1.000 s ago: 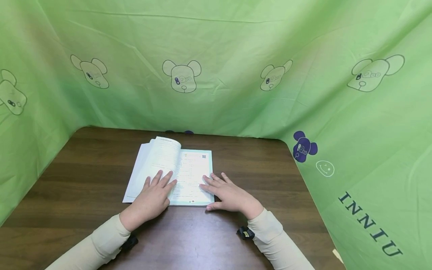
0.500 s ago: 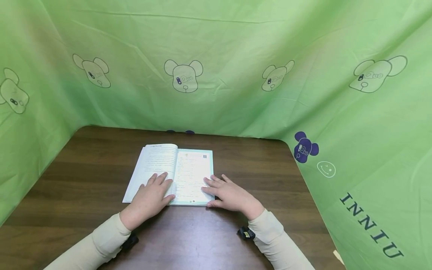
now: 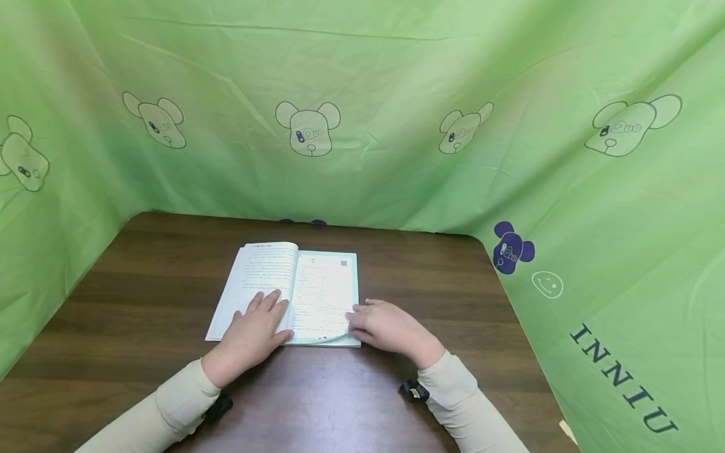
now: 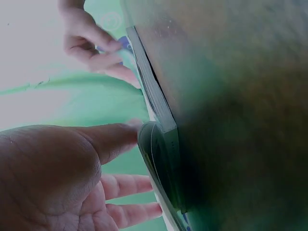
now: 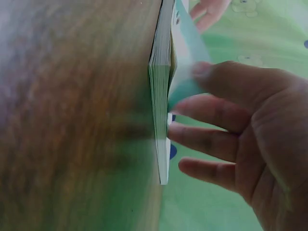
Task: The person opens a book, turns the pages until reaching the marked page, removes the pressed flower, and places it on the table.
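An open book (image 3: 323,283) lies on the table, its left pages (image 3: 263,267) curving at the spine. The left hand (image 3: 249,336) rests spread on the left pages, thumb near the spine; in the left wrist view its thumb and fingers touch the page side of the book (image 4: 154,96). At the lower right corner, the right hand (image 3: 391,327) pinches a page (image 5: 190,53) between thumb and index finger, and that page's bottom edge bends up off the stack. The right wrist view shows the other fingers of the right hand (image 5: 240,115) beside the book's edge.
The brown wooden table (image 3: 442,283) extends around the book. Green cloth (image 3: 385,176) with printed bear heads hangs behind it and along both sides. A small pale object (image 3: 567,431) lies at the table's right edge. Each wrist wears a black device (image 3: 414,391).
The left pages have settled flatter, with the left hand's thumb now by the spine. The right hand has drawn its spread fingers together and lifted the corner of a right page.
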`<state>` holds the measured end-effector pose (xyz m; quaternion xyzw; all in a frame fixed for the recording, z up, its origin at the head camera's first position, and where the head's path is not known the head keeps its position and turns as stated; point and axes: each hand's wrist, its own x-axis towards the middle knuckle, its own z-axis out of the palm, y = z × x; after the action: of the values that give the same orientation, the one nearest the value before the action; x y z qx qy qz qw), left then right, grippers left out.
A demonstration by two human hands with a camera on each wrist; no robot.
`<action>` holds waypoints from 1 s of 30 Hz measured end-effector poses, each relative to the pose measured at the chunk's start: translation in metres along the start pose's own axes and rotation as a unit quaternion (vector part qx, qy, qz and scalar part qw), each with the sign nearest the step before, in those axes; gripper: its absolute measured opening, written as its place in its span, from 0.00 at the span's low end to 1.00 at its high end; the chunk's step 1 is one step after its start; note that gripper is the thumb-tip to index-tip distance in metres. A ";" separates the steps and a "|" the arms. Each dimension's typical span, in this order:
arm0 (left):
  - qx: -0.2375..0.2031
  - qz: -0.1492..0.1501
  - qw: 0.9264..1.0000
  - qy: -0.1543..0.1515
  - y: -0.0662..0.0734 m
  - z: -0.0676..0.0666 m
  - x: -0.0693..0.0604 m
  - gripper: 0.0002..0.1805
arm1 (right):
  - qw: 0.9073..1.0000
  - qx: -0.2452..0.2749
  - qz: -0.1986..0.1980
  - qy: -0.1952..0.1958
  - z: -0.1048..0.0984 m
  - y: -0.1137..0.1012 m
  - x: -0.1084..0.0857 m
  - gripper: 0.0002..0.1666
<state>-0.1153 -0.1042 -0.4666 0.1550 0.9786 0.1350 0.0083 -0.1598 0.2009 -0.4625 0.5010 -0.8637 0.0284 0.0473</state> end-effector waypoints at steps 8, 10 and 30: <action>0.007 0.010 1.000 0.005 0.004 0.001 -0.002 0.48 | 0.993 -0.012 0.008 0.118 0.001 0.001 0.001 0.04; 0.009 0.011 1.000 0.006 0.004 0.002 -0.002 0.49 | 0.989 -0.021 0.005 0.144 0.001 0.001 0.002 0.03; -0.033 0.012 0.995 0.093 0.004 0.006 0.001 0.51 | 0.973 -0.018 0.050 0.223 -0.006 0.004 0.005 0.25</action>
<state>-0.1150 -0.0983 -0.4711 0.1535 0.9681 0.1816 -0.0794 -0.1656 0.1994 -0.4562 0.4377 -0.8555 0.1260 0.2464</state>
